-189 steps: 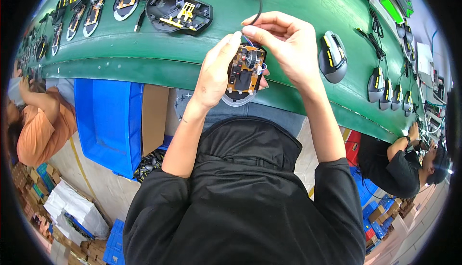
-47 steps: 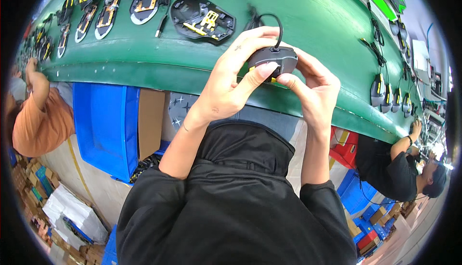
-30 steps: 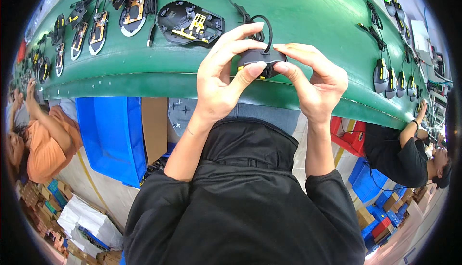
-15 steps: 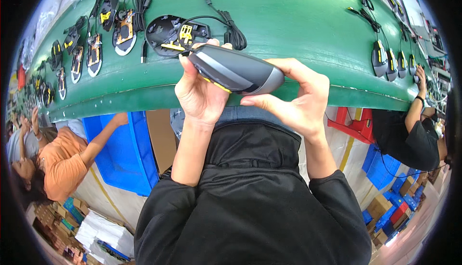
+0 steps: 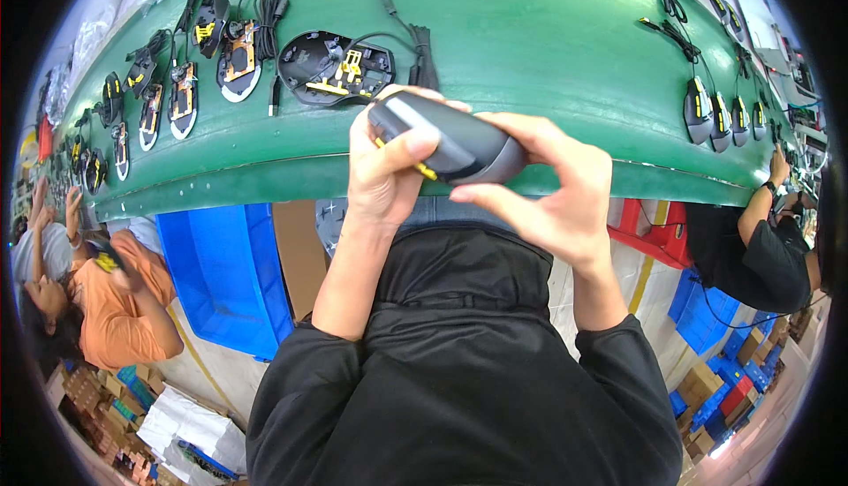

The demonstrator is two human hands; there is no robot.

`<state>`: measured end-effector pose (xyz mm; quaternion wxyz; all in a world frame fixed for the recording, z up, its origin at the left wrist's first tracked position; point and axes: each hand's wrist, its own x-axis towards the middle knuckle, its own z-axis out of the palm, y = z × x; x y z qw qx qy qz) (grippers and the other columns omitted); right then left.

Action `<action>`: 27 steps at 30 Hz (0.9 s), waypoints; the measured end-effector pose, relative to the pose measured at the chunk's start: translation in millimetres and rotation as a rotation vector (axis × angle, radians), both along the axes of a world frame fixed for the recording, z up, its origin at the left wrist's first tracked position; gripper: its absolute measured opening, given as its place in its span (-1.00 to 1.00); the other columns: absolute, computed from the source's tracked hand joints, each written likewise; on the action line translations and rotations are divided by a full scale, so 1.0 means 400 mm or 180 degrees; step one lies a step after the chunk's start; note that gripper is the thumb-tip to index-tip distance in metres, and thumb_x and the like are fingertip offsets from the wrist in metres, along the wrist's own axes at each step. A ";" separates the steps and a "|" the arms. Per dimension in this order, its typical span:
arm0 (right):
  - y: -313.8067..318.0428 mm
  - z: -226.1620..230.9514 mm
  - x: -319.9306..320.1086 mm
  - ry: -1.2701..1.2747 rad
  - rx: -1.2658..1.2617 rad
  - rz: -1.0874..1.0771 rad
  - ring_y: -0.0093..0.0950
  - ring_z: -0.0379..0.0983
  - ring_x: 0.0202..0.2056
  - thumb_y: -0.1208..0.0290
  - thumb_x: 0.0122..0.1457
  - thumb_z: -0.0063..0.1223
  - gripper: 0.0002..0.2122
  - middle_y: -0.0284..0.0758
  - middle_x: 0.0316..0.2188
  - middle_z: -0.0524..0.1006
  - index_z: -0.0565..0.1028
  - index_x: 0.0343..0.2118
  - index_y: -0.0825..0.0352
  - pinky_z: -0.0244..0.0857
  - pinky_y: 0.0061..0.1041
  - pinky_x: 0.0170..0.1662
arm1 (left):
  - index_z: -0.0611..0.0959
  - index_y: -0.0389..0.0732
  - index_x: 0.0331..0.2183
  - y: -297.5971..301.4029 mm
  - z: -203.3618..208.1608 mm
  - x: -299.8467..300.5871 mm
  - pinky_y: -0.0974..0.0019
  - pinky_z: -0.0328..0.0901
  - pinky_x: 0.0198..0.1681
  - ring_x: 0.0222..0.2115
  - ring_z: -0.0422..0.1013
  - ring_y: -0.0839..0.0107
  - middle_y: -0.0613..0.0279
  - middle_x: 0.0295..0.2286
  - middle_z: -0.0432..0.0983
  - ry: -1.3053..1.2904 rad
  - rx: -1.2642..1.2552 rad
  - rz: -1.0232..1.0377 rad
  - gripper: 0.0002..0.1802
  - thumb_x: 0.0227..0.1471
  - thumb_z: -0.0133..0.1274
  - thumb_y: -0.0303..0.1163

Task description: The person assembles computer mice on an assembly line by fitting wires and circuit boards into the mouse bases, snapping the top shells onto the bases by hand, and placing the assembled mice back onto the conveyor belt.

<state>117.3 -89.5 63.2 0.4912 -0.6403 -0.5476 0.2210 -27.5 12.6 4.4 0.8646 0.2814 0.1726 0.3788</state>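
A dark grey computer mouse with a light stripe and yellow side parts is held above the near edge of the green bench. My left hand is closed round its left end, the thumb lying over the side. At the other end my right hand grips the rounded back between thumb and fingers. Just beyond my left hand, an opened mouse shell lies on the bench with yellow parts inside. Its black cable is bundled to the right of it.
Several opened mice with bare circuit boards line the left of the green bench. Corded mice lie at the right. A blue bin stands below the bench edge. Co-workers sit on both sides, one in an orange shirt.
The mouse has turned slightly in my hands, and my left thumb has moved onto its side. Items on the bench's left appear shifted slightly right. The co-worker at left has raised a dark object.
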 end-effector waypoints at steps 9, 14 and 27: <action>0.103 0.083 0.349 0.1597 0.0435 -0.1199 -0.57 0.53 -0.30 0.35 0.08 0.28 -0.64 -0.30 -0.28 0.60 0.54 -0.11 0.47 0.36 -0.58 -0.22 | 0.48 -0.39 -0.02 -0.023 0.030 0.015 0.23 0.35 0.00 -0.12 0.48 0.24 -0.07 -0.12 0.51 0.0932 0.1007 -0.0305 -0.58 0.11 0.08 -0.40; -0.015 -0.108 0.453 0.1738 -0.0345 -0.1960 -0.50 0.53 -0.26 0.32 0.16 0.19 -0.70 -0.30 -0.26 0.59 0.56 -0.15 0.44 0.38 -0.49 -0.12 | 0.62 -0.35 -0.24 -0.003 0.032 -0.120 0.49 0.39 -0.29 -0.40 0.52 0.53 0.24 -0.42 0.60 0.2403 0.1907 0.0975 -0.83 0.06 0.13 -0.56; -0.041 -0.105 0.359 -0.1495 -0.0848 -0.3017 -0.40 0.43 -0.13 0.17 -0.08 0.40 -0.51 -0.28 -0.16 0.52 0.50 -0.14 0.34 0.27 -0.37 -0.02 | 0.60 -0.37 -0.21 0.274 0.008 -0.265 0.23 0.28 -0.09 -0.20 0.41 0.23 0.03 -0.27 0.53 0.4873 0.2749 0.2565 -0.62 -0.05 0.22 -0.31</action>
